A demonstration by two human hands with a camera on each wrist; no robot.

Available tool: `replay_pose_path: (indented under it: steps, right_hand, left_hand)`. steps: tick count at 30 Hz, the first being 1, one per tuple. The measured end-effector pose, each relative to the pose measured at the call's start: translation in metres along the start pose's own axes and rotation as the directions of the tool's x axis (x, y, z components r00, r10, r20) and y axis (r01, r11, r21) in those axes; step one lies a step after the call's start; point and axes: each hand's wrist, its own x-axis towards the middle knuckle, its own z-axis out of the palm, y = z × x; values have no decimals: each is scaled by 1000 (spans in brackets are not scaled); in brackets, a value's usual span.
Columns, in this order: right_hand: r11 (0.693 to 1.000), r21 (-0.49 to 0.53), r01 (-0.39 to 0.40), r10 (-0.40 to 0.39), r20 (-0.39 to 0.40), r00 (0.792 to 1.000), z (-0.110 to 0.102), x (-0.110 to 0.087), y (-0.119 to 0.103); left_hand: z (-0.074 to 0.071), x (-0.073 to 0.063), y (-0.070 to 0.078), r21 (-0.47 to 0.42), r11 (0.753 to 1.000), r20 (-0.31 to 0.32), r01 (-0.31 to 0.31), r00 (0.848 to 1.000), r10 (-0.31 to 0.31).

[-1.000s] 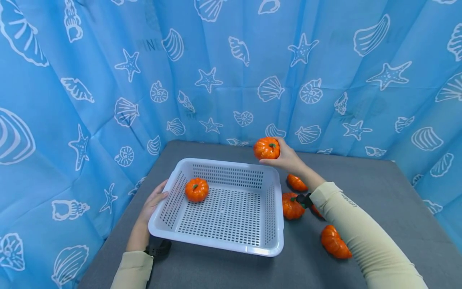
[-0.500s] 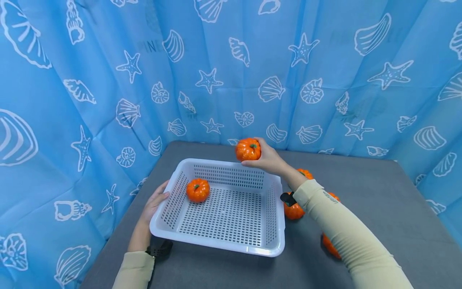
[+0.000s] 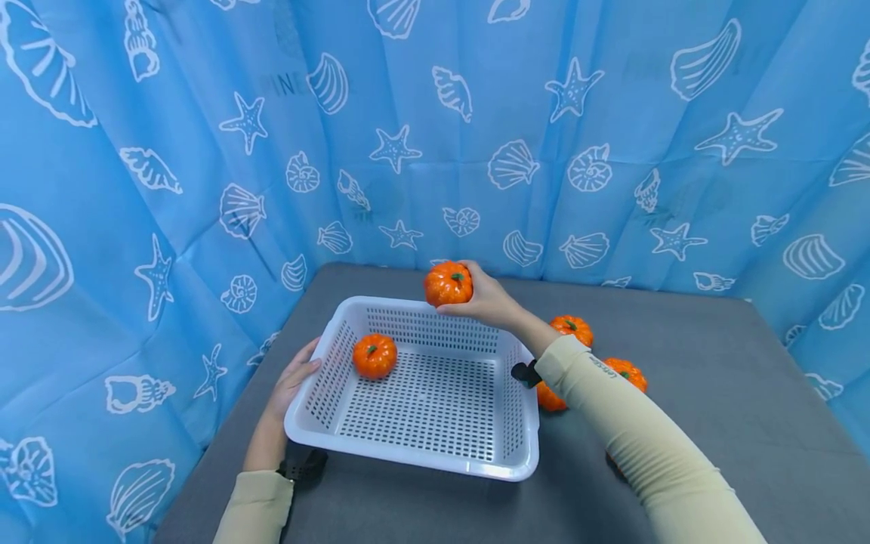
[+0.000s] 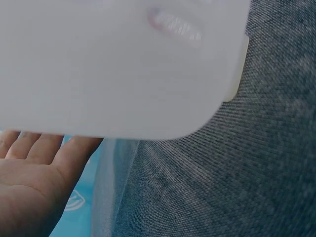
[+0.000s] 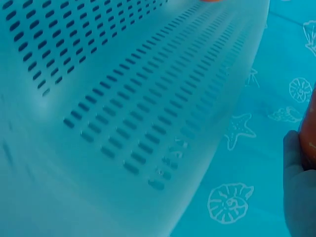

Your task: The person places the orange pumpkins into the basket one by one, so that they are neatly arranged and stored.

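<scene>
At twelve o'clock, by the far rim of one white basket [image 3: 435, 408], my right hand [image 3: 488, 297] grips one orange pumpkin [image 3: 448, 283], fingers and thumb around it. A second pumpkin [image 3: 374, 357] sits inside toward ten; at least three more pumpkins [image 3: 571, 329] lie outside between two and three. At nine, my left hand [image 3: 292, 379] touches the basket's side, fingers extended. Beneath is one grey table [image 3: 707, 363]; a blue shell-printed curtain [image 3: 421, 98] hangs beyond.
</scene>
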Motion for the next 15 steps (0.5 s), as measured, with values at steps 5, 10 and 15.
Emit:
replay_pose_path:
  steps: [5,10,15]
  right_hand:
    - [1000,-4,-5,5,22,1000,13,4,3]
    - [1000,-5,-23,23,28,999,28,6,4]
    - [999,5,-36,36,50,998,41,6,4]
  left_hand:
    - [0,1,0,-9,1000,-16,18,1000,-19]
    - [-1,1,0,-8,1000,-4,4,1000,-4]
    - [-1,2,0,2,1000,-2,-9,1000,9]
